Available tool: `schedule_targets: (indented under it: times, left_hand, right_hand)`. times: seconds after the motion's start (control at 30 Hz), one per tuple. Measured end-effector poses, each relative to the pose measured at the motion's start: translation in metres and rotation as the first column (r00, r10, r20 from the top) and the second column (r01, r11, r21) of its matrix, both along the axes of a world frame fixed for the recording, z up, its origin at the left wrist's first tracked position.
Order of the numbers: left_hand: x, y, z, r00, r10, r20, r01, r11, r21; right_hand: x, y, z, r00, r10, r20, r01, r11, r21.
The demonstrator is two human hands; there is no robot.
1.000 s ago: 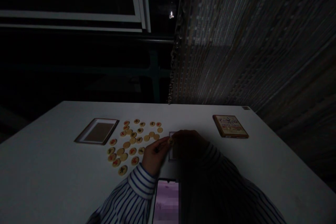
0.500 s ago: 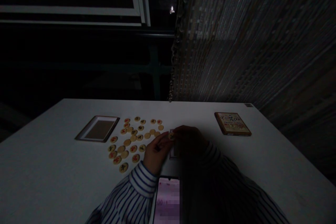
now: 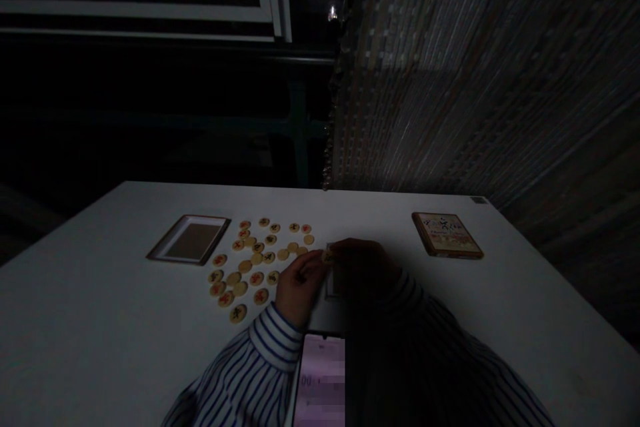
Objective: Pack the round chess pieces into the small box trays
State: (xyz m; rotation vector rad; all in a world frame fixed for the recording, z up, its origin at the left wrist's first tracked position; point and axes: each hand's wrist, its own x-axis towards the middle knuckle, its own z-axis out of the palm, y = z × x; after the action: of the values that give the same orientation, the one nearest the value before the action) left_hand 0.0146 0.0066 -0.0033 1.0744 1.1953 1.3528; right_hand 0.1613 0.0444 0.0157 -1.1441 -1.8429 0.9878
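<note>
Above the middle of the table, a round wooden Chinese chess piece (image 3: 329, 257) with a dark character is pinched in the fingertips of my left hand (image 3: 301, 283). My right hand (image 3: 365, 265) lies in deep shadow against the piece's other side, its fingers curled and touching it. Below both hands, a rectangular frame-like box part (image 3: 331, 292) lies on the table, mostly covered by the right hand. Many more chess pieces (image 3: 245, 266) spread out left of my left hand, some with red or black characters up, some blank side up.
An open shallow box tray (image 3: 193, 241) lies left of the pieces on the white table (image 3: 100, 320). A closed box with a printed lid (image 3: 447, 235) sits at the right. A lit phone (image 3: 320, 380) lies near the front edge. A bead curtain (image 3: 425, 80) hangs behind.
The view has shifted slightly, so the table items appear a little higher and further right. Both hands stay together at the same chess piece.
</note>
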Motion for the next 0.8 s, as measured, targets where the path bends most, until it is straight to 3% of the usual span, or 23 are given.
schedule_targets:
  times: [0.43,0.8]
  left_hand:
    - [-0.0006,-0.0004,0.0022,0.999,0.032,-0.044,-0.031,0.999,0.014]
    - [-0.0015,-0.0009,0.0051,0.991,0.057,-0.123,-0.057,0.998,0.008]
  right_hand:
    - [-0.0009,-0.0031,0.0011,0.998,-0.033,0.059,0.032,0.999,0.015]
    - [0.0015,0.0002,0.0006,0.994,0.03,0.102,-0.036,0.997,0.061]
